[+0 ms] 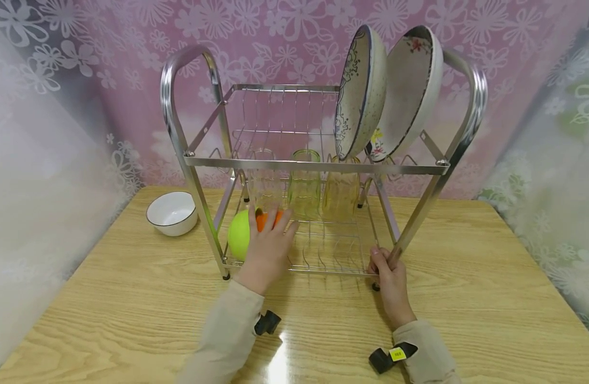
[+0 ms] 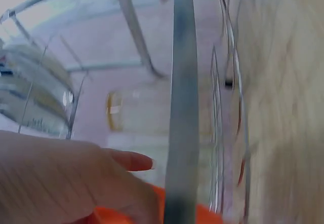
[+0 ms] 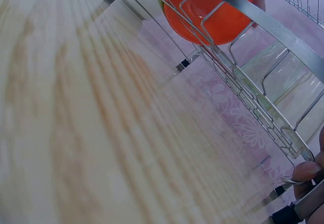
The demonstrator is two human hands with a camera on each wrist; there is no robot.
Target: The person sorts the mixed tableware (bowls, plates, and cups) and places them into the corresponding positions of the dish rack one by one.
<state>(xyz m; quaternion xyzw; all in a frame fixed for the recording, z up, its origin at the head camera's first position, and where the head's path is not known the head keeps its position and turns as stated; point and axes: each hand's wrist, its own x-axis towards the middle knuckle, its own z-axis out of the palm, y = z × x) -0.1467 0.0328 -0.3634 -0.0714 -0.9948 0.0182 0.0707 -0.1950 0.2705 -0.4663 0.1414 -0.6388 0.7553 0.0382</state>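
A two-tier metal dish rack stands on the table. My left hand reaches into its lower tier at the left and grips an orange bowl, which is mostly hidden behind the fingers in the head view. Left of it, a lime-green bowl stands on edge on the same tier. In the left wrist view the orange rim shows beneath the thumb side of the hand. My right hand holds the rack's front right leg near its foot, at the corner of the lower tier.
Behind the left hand, a clear glass, a green glass and a yellowish glass stand upside down. Two patterned bowls, one blue-rimmed and one flowered, lean on the upper tier. A white bowl sits left of the rack.
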